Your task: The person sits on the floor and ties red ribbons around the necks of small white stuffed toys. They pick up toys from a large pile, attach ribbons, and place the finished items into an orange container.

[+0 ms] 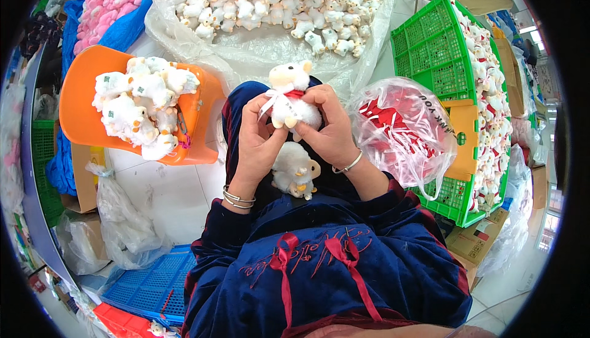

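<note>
Above my lap, a small white plush sheep is held upright between my two hands. My left hand grips its left side, fingers curled next to the white ribbon at its neck. On the other side, my right hand pinches the body with thumb and fingers. A red band shows around the neck. Below my hands, a second white plush sheep lies on its side in my lap, and I see no ribbon on it.
An orange chair at the left bears several plush sheep. Ahead, a large heap of them lies on transparent plastic sheeting. At the right stand a plastic bag of red pieces and a green crate full of plush toys. A blue crate sits lower left.
</note>
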A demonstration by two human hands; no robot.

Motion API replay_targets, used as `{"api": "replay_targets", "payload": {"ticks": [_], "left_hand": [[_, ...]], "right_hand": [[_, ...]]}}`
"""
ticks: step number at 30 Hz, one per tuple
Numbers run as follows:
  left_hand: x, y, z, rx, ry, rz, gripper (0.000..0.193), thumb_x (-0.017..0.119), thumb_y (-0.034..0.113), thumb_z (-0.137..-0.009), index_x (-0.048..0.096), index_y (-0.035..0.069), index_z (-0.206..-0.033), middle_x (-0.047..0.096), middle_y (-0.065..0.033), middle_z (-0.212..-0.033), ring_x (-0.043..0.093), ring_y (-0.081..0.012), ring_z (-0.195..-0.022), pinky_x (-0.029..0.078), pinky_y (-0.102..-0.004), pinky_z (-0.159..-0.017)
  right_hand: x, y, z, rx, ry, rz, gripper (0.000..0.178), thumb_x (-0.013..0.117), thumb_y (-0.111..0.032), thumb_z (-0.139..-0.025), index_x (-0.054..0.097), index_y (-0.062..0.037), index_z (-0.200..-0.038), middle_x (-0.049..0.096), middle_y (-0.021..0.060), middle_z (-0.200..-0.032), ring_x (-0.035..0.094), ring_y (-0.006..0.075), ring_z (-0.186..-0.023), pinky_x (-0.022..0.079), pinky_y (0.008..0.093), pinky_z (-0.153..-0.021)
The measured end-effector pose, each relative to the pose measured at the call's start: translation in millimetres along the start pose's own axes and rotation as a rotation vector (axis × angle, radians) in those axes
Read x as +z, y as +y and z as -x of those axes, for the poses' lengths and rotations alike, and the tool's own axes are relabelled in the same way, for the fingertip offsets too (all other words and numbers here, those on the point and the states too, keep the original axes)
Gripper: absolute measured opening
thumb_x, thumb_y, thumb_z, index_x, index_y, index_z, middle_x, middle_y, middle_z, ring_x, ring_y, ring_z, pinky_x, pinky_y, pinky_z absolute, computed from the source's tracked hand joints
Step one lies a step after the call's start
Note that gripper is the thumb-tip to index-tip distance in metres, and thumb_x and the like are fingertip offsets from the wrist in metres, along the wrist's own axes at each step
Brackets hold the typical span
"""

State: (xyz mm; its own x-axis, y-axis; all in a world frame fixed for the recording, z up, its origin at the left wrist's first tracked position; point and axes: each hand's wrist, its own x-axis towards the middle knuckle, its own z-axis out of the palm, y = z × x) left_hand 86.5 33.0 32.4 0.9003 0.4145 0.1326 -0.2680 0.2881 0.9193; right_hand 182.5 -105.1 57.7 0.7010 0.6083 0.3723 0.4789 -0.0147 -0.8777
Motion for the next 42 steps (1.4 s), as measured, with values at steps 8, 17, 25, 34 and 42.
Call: {"api": "replay_targets", "payload": {"ticks": [8, 17, 25, 34, 42], "left_hand": [[-4, -4, -3, 0.156, -0.054, -0.229, 0.039, 0.06, -0.009, -0.094, 0.05, 0.005, -0.129, 0.047, -0.0084, -0.134, 0.056, -0.0164, -0.12, 0.055, -0.0309, -0.095], [1, -17, 1, 0.077, 0.034, -0.272, 0.024, 0.061, -0.011, -0.092, 0.056, 0.003, -0.111, 0.039, -0.0089, -0.141, 0.057, -0.0172, -0.118, 0.056, -0.0296, -0.09], [17, -4, -4, -0.091, -0.132, -0.279, 0.043, 0.065, -0.009, -0.09, 0.054, 0.004, -0.13, 0.043, -0.0103, -0.146, 0.063, -0.0117, -0.103, 0.054, -0.0246, -0.083], [-10, -13, -10, -0.149, -0.099, -0.285, 0.018, 0.058, -0.002, -0.099, 0.064, 0.002, -0.115, 0.064, -0.0034, -0.115, 0.06, -0.006, -0.09, 0.048, -0.0193, -0.072], [-23, 3, -4, -0.145, -0.161, -0.329, 0.013, 0.058, 0.0, -0.101, 0.066, 0.001, -0.112, 0.065, -0.0005, -0.102, 0.06, -0.0055, -0.087, 0.046, -0.0191, -0.074]], "right_hand": [[2, 4, 0, -0.07, 0.03, 0.043, 0.041, 0.073, 0.009, -0.073, 0.056, -0.006, -0.107, 0.053, 0.011, -0.112, 0.057, 0.0257, -0.103, 0.05, 0.0344, -0.087], [-3, 3, -5, -0.006, -0.034, 0.021, 0.042, 0.075, -0.001, -0.078, 0.065, -0.0065, -0.118, 0.054, 0.0125, -0.118, 0.055, 0.0295, -0.114, 0.046, 0.0373, -0.1], [-118, 29, 2, 0.37, 0.241, 0.086, 0.046, 0.081, -0.015, -0.08, 0.057, -0.0079, -0.119, 0.057, 0.0097, -0.114, 0.066, 0.0234, -0.094, 0.058, 0.0376, -0.079], [-342, 82, 72, 0.482, 0.665, 0.688, 0.037, 0.071, -0.026, -0.093, 0.066, 0.0004, -0.118, 0.07, 0.0088, -0.101, 0.067, 0.0168, -0.083, 0.057, 0.0305, -0.077], [-221, 223, 168, 0.887, 0.136, 0.91, 0.04, 0.079, -0.028, -0.081, 0.07, 0.0006, -0.108, 0.073, 0.0186, -0.094, 0.07, 0.0308, -0.087, 0.055, 0.0401, -0.081]]}}
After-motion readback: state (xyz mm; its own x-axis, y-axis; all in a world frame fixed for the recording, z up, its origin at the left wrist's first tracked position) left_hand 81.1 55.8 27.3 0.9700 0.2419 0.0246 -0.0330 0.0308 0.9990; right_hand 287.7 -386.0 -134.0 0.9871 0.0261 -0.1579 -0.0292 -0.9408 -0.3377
